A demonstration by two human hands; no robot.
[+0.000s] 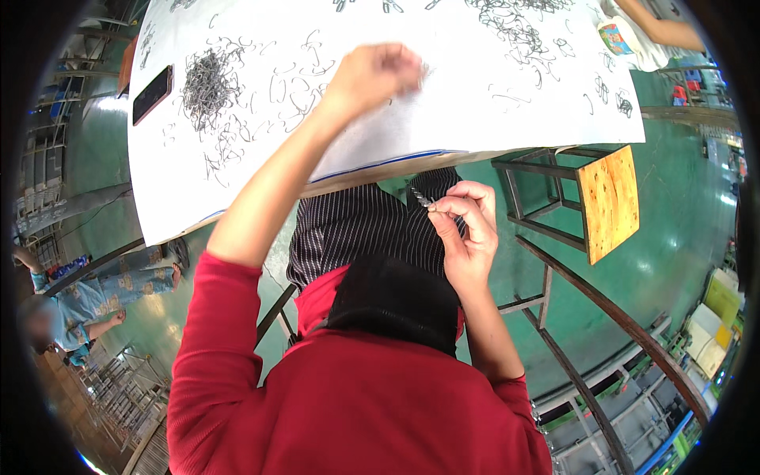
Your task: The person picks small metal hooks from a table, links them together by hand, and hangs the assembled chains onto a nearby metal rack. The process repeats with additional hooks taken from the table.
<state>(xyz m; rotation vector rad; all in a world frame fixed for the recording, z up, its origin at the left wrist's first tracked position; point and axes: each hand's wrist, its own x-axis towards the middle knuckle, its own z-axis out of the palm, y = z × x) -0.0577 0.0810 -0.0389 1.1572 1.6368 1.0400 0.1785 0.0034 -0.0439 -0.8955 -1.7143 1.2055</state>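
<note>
My left hand (372, 83) is stretched out over the white-covered table (443, 119). Its fingers are smeared by motion, so whether they grip anything does not show. To its left lies a dense pile of small dark curved wire pieces (207, 89), with loose ones scattered around it. My right hand (473, 233) is held over my lap, just off the table's near edge. Between thumb and fingertips it pinches a short dark grey piece with a twisted, link-like look (420, 197), its end pointing up and left.
A phone (153, 95) lies at the table's left edge. More wire pieces (518, 36) spread across the far right, near another person's arm (665, 28). A wooden-topped stool (608, 204) stands right of the table. Another person (95, 305) is at the far left.
</note>
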